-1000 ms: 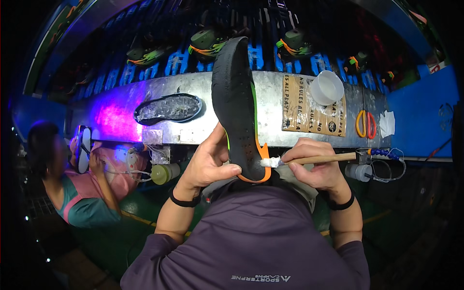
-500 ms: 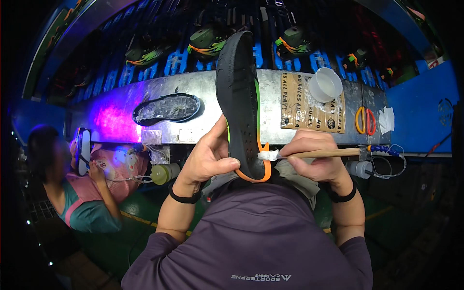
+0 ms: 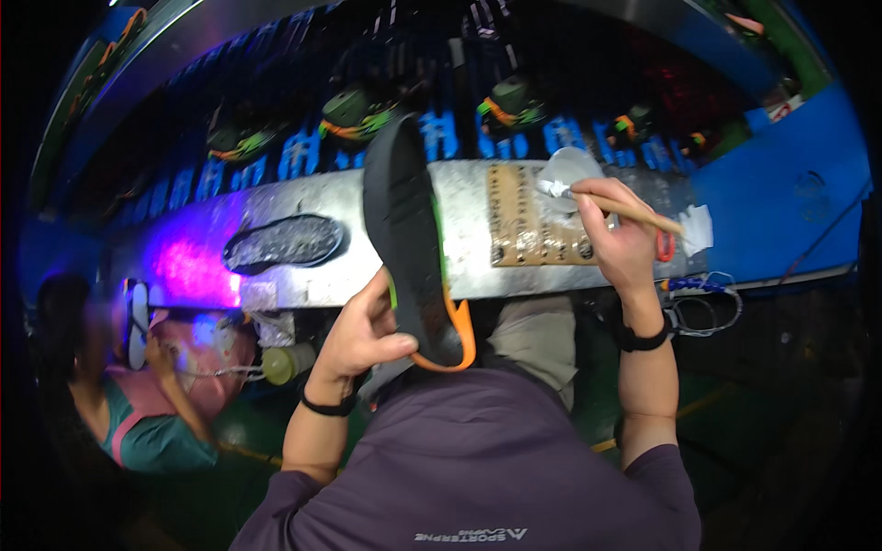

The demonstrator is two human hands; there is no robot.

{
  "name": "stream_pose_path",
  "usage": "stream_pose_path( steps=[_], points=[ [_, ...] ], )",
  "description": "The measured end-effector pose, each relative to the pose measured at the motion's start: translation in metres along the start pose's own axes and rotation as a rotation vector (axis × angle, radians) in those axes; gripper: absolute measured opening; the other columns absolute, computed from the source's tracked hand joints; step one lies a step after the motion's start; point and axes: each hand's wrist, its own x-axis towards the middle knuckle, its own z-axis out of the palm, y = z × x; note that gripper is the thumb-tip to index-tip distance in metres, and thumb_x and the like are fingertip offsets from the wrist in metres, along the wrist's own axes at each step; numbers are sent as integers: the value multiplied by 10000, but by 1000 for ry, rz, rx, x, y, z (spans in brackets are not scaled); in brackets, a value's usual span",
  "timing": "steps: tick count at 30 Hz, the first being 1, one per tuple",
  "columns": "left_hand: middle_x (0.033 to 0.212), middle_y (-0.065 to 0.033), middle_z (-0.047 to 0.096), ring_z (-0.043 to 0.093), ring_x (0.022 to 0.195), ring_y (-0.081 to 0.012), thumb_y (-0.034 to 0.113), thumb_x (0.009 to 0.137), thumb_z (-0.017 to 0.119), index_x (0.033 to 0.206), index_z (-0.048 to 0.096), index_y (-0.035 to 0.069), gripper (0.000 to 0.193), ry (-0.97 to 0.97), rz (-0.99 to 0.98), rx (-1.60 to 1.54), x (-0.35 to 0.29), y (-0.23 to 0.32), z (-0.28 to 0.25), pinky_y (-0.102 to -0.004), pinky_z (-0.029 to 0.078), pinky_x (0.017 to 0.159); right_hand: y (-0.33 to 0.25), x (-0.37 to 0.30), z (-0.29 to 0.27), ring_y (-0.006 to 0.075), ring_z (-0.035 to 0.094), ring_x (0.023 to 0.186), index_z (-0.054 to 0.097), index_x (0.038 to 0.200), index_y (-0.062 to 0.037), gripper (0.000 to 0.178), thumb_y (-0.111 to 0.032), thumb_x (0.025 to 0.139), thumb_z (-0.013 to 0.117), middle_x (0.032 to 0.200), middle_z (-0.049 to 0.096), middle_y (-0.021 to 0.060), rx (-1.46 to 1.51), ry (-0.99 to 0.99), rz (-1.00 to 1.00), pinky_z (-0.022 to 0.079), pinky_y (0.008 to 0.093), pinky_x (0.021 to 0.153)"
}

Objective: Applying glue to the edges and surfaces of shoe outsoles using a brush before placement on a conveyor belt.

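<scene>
My left hand (image 3: 360,335) is closed around the heel end of a black shoe sole (image 3: 404,230) with orange and green edging. The sole stands upright in front of me, its long toe end reaching up over the bench. Between the fingers of my right hand (image 3: 627,250) is a brush (image 3: 663,223) with a wooden handle and a white tip. That white tip is at the rim of a translucent plastic cup (image 3: 577,162); whether it touches the cup I cannot tell. Beneath the cup lies a brown printed sheet (image 3: 510,234).
On the metal bench (image 3: 464,211), another sole (image 3: 285,242) lies to the left. Red-handled scissors (image 3: 665,245) and crumpled white paper (image 3: 698,228) are at the right. Behind runs a rack with several dark shoes (image 3: 349,108). A co-worker (image 3: 165,422) sits at the left holding a sole.
My right hand has carried the brush away from the sole's heel, up and right to the cup. The view has shifted, so the bench and sole appear lower and further left.
</scene>
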Motion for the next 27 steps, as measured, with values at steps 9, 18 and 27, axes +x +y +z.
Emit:
stream_pose_path(
  steps=[9, 18, 27],
  points=[
    [1314, -131, 600, 603, 1184, -182, 67, 756, 799, 1408, 449, -89, 757, -11, -114, -12, -15, -15, -4, -323, 479, 1021, 77, 25, -21, 348, 690, 695, 724, 921, -31, 235, -250, 892, 641, 718, 680, 188, -405, -126, 349, 522, 397, 641],
    [1369, -147, 555, 546, 1271, -218, 74, 773, 784, 1438, 414, -88, 778, 58, -20, 27, -14, -3, -6, -343, 433, 1079, 62, 23, -16, 297, 673, 650, 715, 942, -9, 174, -168, 888, 670, 732, 682, 185, -239, -5, 312, 512, 340, 626],
    [1351, -145, 569, 554, 1257, -211, 126, 772, 771, 1445, 412, -82, 790, 102, 29, 15, -5, 6, -11, -344, 409, 1102, 24, -5, -2, 164, 641, 828, 721, 953, -6, 110, -66, 890, 655, 910, 702, 77, -48, -53, 168, 495, 273, 726]
  ],
)
